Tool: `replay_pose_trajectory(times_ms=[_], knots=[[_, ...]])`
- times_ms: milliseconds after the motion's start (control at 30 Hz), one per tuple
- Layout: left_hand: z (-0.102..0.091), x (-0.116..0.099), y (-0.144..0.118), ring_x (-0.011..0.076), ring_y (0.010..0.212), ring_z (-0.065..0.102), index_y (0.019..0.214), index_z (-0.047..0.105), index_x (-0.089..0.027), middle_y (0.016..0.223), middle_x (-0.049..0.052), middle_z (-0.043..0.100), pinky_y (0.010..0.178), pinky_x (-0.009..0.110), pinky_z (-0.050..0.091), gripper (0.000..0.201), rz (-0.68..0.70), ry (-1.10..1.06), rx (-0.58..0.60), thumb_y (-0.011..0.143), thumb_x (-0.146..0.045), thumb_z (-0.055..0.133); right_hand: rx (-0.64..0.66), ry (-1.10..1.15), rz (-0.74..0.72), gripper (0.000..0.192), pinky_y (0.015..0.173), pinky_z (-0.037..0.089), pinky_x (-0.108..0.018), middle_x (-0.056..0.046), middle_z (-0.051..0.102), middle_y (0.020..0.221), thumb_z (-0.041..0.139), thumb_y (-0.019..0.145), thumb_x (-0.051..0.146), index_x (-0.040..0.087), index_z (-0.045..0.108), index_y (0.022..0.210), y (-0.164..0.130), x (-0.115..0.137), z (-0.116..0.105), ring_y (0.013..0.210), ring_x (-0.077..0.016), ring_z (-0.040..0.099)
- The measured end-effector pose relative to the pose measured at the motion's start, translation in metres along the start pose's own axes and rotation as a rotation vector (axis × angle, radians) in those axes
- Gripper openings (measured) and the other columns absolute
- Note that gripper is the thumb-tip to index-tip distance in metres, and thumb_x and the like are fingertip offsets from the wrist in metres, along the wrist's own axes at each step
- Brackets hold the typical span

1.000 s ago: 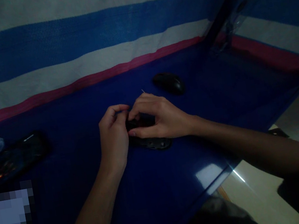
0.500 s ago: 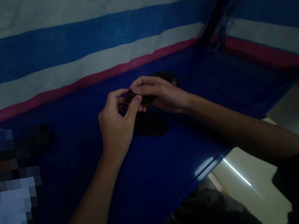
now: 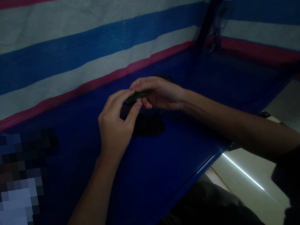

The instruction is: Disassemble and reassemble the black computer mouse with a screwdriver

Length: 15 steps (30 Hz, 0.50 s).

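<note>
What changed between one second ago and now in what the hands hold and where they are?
Both hands lifted off the table: the left hand and right hand now hold a thin greenish piece between fingertips, raised above the dark flat part, where earlier they pressed a dark piece against it. The flat part stayed on the blue table.

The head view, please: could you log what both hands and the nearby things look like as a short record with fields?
Surface: dark blue table, dim light
Left hand: raised above the table, fingertips pinching the left end of a thin green circuit board
Right hand: grip on the board's right end
Below the hands: flat black base part lying on the table
Behind the right hand: black computer mouse, mostly hidden
Backdrop: striped tarpaulin in white, blue and red
</note>
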<state>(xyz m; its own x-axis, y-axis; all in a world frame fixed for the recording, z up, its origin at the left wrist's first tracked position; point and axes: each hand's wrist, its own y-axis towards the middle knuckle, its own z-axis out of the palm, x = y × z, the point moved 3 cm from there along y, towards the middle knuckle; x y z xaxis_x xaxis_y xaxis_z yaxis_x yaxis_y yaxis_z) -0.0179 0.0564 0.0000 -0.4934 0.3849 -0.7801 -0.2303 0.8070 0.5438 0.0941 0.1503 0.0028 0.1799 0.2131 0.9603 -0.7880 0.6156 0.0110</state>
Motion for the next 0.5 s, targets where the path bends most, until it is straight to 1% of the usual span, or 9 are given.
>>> replay_pose_trajectory(times_ms=[67,133,200,233,300,367,433,467,500], knots=[[-0.001,0.003,-0.002,0.0175,0.093,0.063,0.094,0.070,-0.023,0.101,0.003,0.068,0.084,0.027,0.048,0.018,-0.060,0.021,-0.065,0.078,-0.031,0.067,0.034,-0.014,0.015,0.017,0.038,0.041,-0.016,0.002,0.060,0.061,0.049,0.092,0.028,0.014,0.054,0.084,-0.001,-0.001,0.001,0.041,-0.0060,0.054],[-0.003,0.007,-0.003,0.0148,0.076,0.064,0.094,0.070,-0.022,0.089,0.001,0.069,0.071,0.024,0.049,0.020,-0.150,-0.004,-0.145,0.079,-0.035,0.067,0.066,-0.085,-0.012,0.026,0.036,0.039,-0.016,0.002,0.061,0.061,0.051,0.092,0.041,0.016,0.055,0.085,-0.002,-0.001,0.003,0.040,-0.0064,0.053],[-0.005,0.009,-0.003,0.0122,0.063,0.061,0.092,0.070,-0.022,0.080,0.000,0.068,0.061,0.023,0.046,0.022,-0.191,-0.020,-0.182,0.080,-0.039,0.065,0.076,-0.194,-0.066,0.030,0.033,0.035,-0.015,0.003,0.059,0.057,0.055,0.089,0.047,0.017,0.055,0.083,-0.004,0.000,0.006,0.038,-0.0058,0.050],[-0.006,0.008,-0.003,0.0114,0.060,0.059,0.091,0.070,-0.022,0.077,0.000,0.067,0.059,0.022,0.045,0.022,-0.190,-0.013,-0.180,0.081,-0.040,0.063,0.067,-0.246,-0.089,0.032,0.032,0.033,-0.015,0.004,0.058,0.053,0.057,0.088,0.047,0.017,0.055,0.079,-0.004,0.001,0.007,0.036,-0.0052,0.048],[-0.006,0.008,-0.002,0.0113,0.062,0.059,0.091,0.070,-0.022,0.079,0.000,0.067,0.060,0.022,0.044,0.024,-0.170,0.001,-0.162,0.085,-0.042,0.058,0.027,-0.306,-0.108,0.036,0.031,0.031,-0.015,0.005,0.054,0.047,0.059,0.086,0.048,0.016,0.054,0.071,-0.004,0.002,0.006,0.033,-0.0046,0.045],[-0.005,0.007,-0.002,0.0132,0.073,0.061,0.101,0.068,-0.023,0.095,0.003,0.068,0.062,0.022,0.045,0.027,-0.142,-0.010,-0.132,0.086,-0.041,0.056,-0.044,-0.283,-0.100,0.036,0.030,0.030,-0.015,0.005,0.051,0.044,0.058,0.087,0.046,0.015,0.055,0.068,-0.002,0.001,0.003,0.032,-0.0045,0.042],[-0.003,0.007,-0.001,0.0163,0.088,0.062,0.113,0.064,-0.024,0.115,0.005,0.064,0.066,0.022,0.046,0.034,-0.093,-0.008,-0.083,0.084,-0.039,0.060,-0.110,-0.207,-0.080,0.033,0.030,0.031,-0.016,0.004,0.051,0.045,0.055,0.090,0.040,0.014,0.057,0.070,-0.001,-0.002,-0.002,0.033,-0.0050,0.041],[-0.002,0.007,-0.001,0.0176,0.094,0.061,0.116,0.062,-0.024,0.120,0.005,0.062,0.068,0.023,0.047,0.037,-0.062,0.013,-0.053,0.081,-0.037,0.063,-0.122,-0.163,-0.055,0.031,0.030,0.032,-0.016,0.003,0.052,0.045,0.052,0.092,0.037,0.013,0.058,0.072,0.000,-0.003,-0.004,0.033,-0.0054,0.041],[-0.001,0.006,-0.002,0.0185,0.098,0.061,0.116,0.062,-0.024,0.120,0.005,0.062,0.070,0.024,0.048,0.038,-0.032,0.045,-0.028,0.080,-0.035,0.066,-0.116,-0.128,-0.016,0.030,0.031,0.033,-0.016,0.003,0.053,0.047,0.049,0.093,0.034,0.013,0.058,0.073,0.001,-0.006,-0.006,0.033,-0.0059,0.042]])
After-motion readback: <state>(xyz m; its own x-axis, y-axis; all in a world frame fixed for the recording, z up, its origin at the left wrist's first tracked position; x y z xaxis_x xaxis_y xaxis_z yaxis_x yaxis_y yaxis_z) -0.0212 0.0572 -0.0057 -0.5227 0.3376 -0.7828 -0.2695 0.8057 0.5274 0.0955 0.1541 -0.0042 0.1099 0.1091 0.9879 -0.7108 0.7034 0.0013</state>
